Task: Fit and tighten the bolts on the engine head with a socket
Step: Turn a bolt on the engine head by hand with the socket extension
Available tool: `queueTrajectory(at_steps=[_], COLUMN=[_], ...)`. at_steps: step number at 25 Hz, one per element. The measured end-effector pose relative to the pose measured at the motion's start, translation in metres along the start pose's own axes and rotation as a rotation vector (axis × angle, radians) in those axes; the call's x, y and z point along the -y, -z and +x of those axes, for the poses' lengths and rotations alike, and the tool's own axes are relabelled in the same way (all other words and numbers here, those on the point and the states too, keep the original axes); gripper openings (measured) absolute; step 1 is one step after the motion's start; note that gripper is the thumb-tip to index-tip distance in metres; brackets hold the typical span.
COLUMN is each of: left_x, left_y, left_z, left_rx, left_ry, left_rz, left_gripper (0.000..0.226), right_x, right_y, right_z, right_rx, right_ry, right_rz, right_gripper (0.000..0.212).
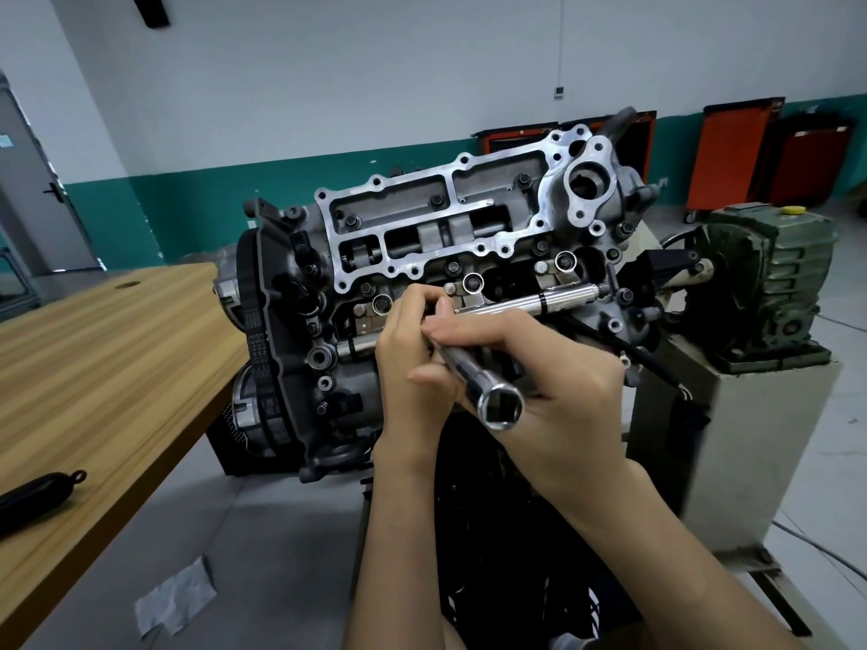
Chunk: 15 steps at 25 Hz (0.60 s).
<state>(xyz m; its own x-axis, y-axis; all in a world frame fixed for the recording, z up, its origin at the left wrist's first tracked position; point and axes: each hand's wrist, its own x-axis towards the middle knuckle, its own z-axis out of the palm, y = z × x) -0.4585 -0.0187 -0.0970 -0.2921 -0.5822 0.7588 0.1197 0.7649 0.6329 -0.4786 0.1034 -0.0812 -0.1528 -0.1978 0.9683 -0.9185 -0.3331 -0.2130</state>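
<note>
Engine head (474, 283) at the middle of the head view, tilted toward the camera, bright cover plate (417, 173) on top and black belt (255, 349) at its left end. Black bolts (437, 200) seated in the recessed floor of that cover plate, several more in the row just below its lower edge. Shiny bar (553, 300) laid across the front of the engine head, passing behind both hands.

Socket (488, 391), a long chrome tube, just in front of the engine head and below the bar, slanted with its open six-sided mouth toward the camera and its far end lost under the fingers. Right hand (558, 368) grasping the socket: tube across the palm, forefinger stretched over it. Left hand (408, 363) close against the right and touching it, fingers curled with tips bunched just below the lower edge of the cover plate, near the bar; anything between those tips hidden, so no telling whether clenched on something or on nothing.

Wooden table (117, 358) to the left, with a black oblong thing (37, 492) at its near edge. Green gearbox (769, 283) on a pale pedestal (732, 438) to the right, red tool carts (736, 152) against the far wall (328, 86), crumpled scrap of paper (176, 598) on the floor (234, 532).
</note>
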Motion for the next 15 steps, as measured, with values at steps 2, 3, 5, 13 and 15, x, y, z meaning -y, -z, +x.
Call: queueTrajectory(at_steps=[2,3,5,13,15], left_x=[-0.0021,-0.0021,0.0019,0.0012,0.0030], left_y=[-0.0048,-0.0071,-0.0091,-0.0053,-0.0035], left_z=[0.0048,0.0078,0.0095,0.0102,0.0058], left_rx=[-0.045,-0.046,-0.026,0.031,0.040], left_ry=[-0.003,0.023,0.107,0.069,0.079], left_rz=[0.004,0.018,0.005,-0.059,-0.069], left_gripper=[0.014,0.015,0.014,0.019,0.014], right_x=[0.0039,0.0057,0.0040,0.0058,0.0018], right_y=[-0.0025,-0.0034,-0.0021,-0.0021,0.0001], right_z=[-0.0023,-0.0027,-0.0008,-0.0031,-0.0004], right_rx=[0.109,0.163,0.161,0.187,0.143], right_ry=[0.016,0.031,0.043,0.028,0.016], right_rz=[0.059,0.074,0.044,0.062,0.003], right_gripper=[0.031,0.031,0.031,0.026,0.027])
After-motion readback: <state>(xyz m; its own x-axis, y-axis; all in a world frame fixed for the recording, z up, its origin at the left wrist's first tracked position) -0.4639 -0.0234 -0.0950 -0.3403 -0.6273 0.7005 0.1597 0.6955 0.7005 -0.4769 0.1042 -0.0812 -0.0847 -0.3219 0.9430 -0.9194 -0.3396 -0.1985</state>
